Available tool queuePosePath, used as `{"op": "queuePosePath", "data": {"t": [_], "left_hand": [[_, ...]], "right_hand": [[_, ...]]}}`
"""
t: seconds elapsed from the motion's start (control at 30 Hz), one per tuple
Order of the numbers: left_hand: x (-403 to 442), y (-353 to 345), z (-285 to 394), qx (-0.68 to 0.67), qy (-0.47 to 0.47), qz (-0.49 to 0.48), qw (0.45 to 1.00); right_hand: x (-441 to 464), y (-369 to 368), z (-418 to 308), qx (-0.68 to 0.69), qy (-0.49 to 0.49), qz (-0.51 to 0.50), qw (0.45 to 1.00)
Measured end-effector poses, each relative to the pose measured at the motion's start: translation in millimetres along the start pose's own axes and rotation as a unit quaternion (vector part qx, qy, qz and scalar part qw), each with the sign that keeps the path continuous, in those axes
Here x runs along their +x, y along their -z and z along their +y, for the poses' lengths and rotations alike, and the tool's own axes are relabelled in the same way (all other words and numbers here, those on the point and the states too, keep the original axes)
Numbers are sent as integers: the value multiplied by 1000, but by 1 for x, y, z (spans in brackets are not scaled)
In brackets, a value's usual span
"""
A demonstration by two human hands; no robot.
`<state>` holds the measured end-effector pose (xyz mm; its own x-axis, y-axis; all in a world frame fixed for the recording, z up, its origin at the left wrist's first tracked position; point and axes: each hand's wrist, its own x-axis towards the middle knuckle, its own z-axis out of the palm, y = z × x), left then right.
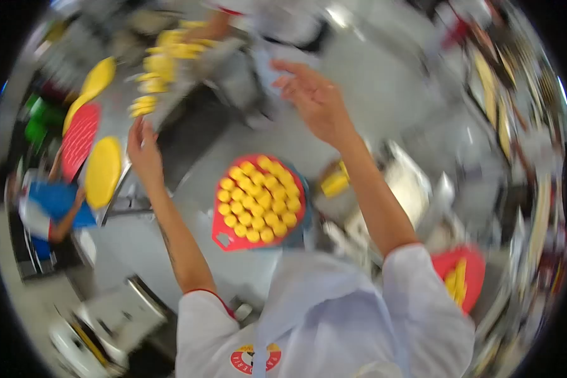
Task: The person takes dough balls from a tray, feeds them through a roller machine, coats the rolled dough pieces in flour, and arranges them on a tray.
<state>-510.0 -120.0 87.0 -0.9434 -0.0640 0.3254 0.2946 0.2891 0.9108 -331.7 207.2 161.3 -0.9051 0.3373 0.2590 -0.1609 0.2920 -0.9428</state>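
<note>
My left hand (145, 154) is raised by the edge of the metal work table (176, 104), its fingers stretched out. Just beyond the fingertips lie small yellow dough pieces (143, 106), part of a row along the table. My right hand (313, 104) is held up over the floor, fingers apart and holding nothing. Between my forearms, lower down, a red board (219, 222) carries many round yellow dough pieces (258, 200) set close together. It rests on something bluish, mostly hidden beneath it. The picture is blurred by motion.
On the table's left are a yellow dough oval (104, 171), a red textured board (82, 140) and another yellow sheet (99, 77). A co-worker in a blue apron (53, 201) stands there; another person's arm (217, 26) reaches in at the top. A red tray (475, 271) sits right.
</note>
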Motion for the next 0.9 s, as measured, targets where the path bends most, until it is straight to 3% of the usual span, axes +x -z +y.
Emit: {"op": "queuePosePath", "data": {"t": [0.03, 0.07, 0.13, 0.17, 0.2, 0.23, 0.27, 0.3, 0.43, 0.5, 0.53, 0.63, 0.7, 0.77, 0.8, 0.9], "left_hand": [[-32, -16, -9, -13, 65, -55, 996], [-68, -52, -77, 96, -27, -177, 979], [-177, -141, -132, 51, 63, -386, 919], [-233, -188, -147, 10, 123, -476, 871], [-286, -228, -154, -2, 152, -544, 825], [-318, -266, -131, -38, 157, -568, 807], [-344, -294, -126, 46, 88, -598, 795], [-362, -325, -129, 128, 15, -619, 775], [-407, -412, -149, 190, -42, -583, 789], [-447, -426, -203, 260, -90, -549, 790], [-472, -434, -220, 387, -127, -468, 785], [-446, -416, -211, 358, -59, -616, 700], [-444, -390, -231, 266, -57, -606, 747], [-453, -361, -247, 144, -43, -579, 801], [-455, -351, -251, 128, -25, -586, 800], [-450, -347, -259, 160, 281, -612, 721]], "right_hand": [[-47, 17, 34, 33, -63, 7, 997], [-90, 31, 65, 70, -111, 12, 991], [-184, 47, 116, -173, -354, 19, 919], [-241, 44, 153, -178, -310, 58, 932], [-274, 39, 163, -115, -372, 63, 919], [-294, 37, 174, -47, -430, 66, 899], [-305, 29, 182, -47, -433, 108, 894], [-309, 25, 197, -47, -433, 147, 888], [-276, 41, 289, -55, -413, 326, 849], [-242, 49, 333, -134, -463, 378, 791], [-227, 58, 356, -169, -484, 400, 760], [-220, 78, 465, -217, -511, 471, 685], [-226, 93, 515, -196, -599, 469, 618], [-209, 100, 509, -190, -621, 467, 600], [-206, 96, 511, -189, -631, 464, 592], [-195, 92, 502, -279, -646, 418, 574]]}}
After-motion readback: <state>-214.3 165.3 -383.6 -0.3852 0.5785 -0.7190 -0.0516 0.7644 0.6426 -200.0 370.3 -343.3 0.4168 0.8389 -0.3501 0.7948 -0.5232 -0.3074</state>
